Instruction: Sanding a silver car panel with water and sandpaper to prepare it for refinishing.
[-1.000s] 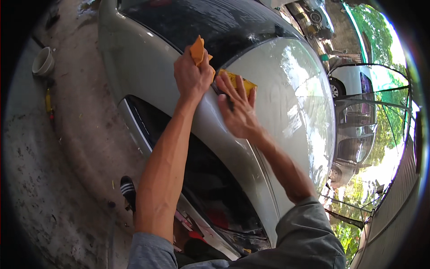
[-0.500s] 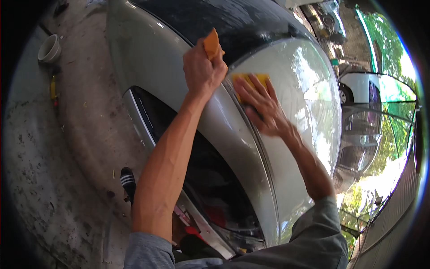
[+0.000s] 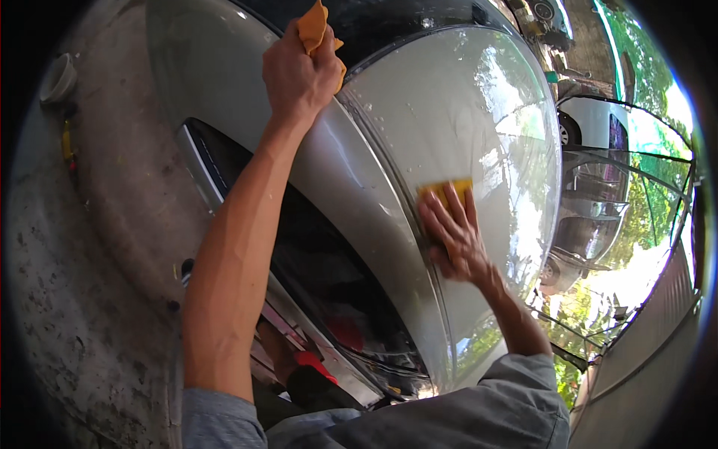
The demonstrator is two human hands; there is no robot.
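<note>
**Two hands, two yellow cloths on a silver car roof**

The silver car roof (image 3: 464, 112) is the landmark here. The left hand (image 3: 298, 75) is closed into a fist at the roof's far edge, where it meets the dark windscreen (image 3: 389, 22), and it clutches one bunched orange-yellow cloth (image 3: 314, 26) that sticks up out of the grip. The right hand (image 3: 452, 236) lies flat on the roof's near side, fingers spread and pressing down on a second yellow cloth (image 3: 446, 188) (only its far edge shows beyond the fingertips). Water beads dot the roof near the windscreen. One side window (image 3: 329, 277) runs below the roof's left edge. To the right of the roof one other parked car (image 3: 591, 127) stands well apart. Far left of the roof, on the concrete ground (image 3: 90, 299), sits one pale bucket (image 3: 58, 78).
</note>
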